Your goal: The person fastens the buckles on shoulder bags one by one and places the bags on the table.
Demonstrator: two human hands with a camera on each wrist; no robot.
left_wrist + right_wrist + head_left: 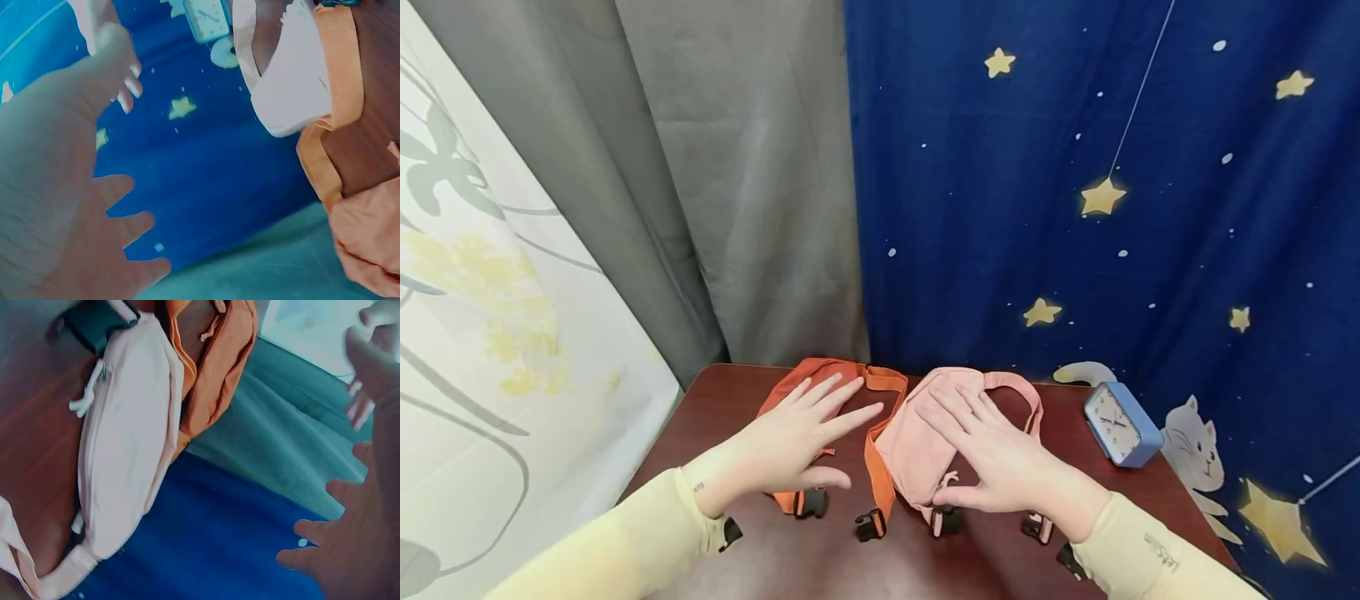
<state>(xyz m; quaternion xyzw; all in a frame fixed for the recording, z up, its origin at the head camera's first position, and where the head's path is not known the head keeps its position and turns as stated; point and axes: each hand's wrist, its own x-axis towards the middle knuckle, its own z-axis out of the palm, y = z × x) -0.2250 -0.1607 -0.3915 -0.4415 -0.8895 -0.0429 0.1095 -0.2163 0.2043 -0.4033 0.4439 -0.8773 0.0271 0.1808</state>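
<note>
Waist bag of rust-orange fabric (222,375), waist bag of pale-pink fabric (128,431): side by side, red-brown worktop (711,417). Left grip (790,442) and right grip (996,454): fingers spread above the bags, pinching nothing. Risk: flat orange webbing strap (876,467) along the pink bag's edge could snag if either is pulled, dragging both.

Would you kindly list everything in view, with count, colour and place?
Orange bag: one, orange, table's left half
Pink bag: one, pink, beside orange bag
Buckle pieces: four, black, on strap ends
Clock: one, blue, table's right
Table: one, reddish-brown, beneath bags
Grey curtain: one, grey, behind, left
Blue curtain: one, star-printed blue, behind, right
Printed fabric: one, white, far left
Dark pieces: two, black, at cuffs
Sleeves: two, pale yellow, on forearms
Left hand: one, bare, near orange bag
Right hand: one, bare, near pink bag
</note>
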